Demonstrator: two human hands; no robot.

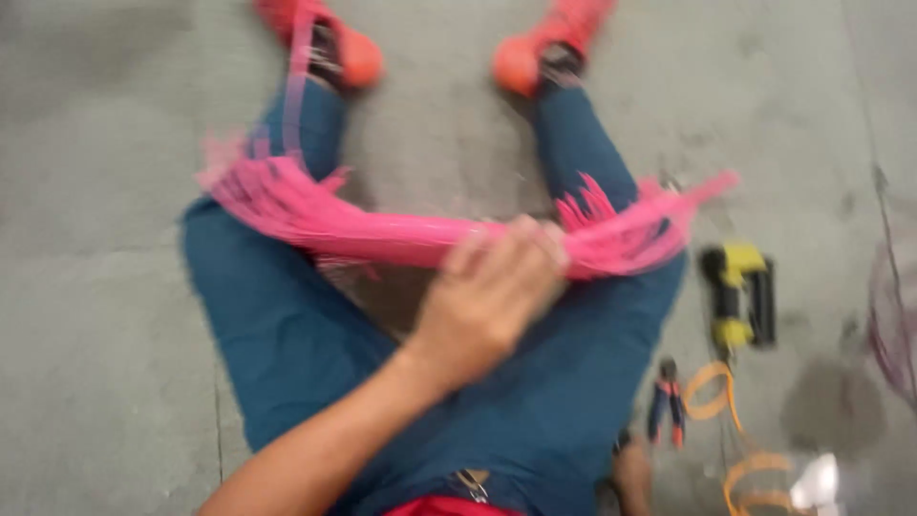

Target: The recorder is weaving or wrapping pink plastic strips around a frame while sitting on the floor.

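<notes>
Pink strips [382,234] lie in a thick bunch across the lap of a person who sits on a grey floor [95,287]. The bunch runs sideways, from one knee to the other. Both ends fan out into loose bits, one over each blue trouser leg [287,344].

The left hand [487,296] is on the bunch, a little past its middle, toward the person's right. Its fingers [521,250] are curled around the strips and hold them tight. The picture is blurry, so I cannot tell how many strips are in the hold.

The right hand [632,475] is low by the hip, near the floor. Only a small part of it shows. I cannot tell if it is closed or loose, and it does not seem to hold anything. It is well apart from the bunch, so the left hand is the near one.

On the floor by the right leg lies a yellow and black tool [737,291]. Near it are small pliers [667,401] with red and blue handles and an orange hose [731,430] in loops. Two orange shoes [358,57] are at the top, far from the hands.
</notes>
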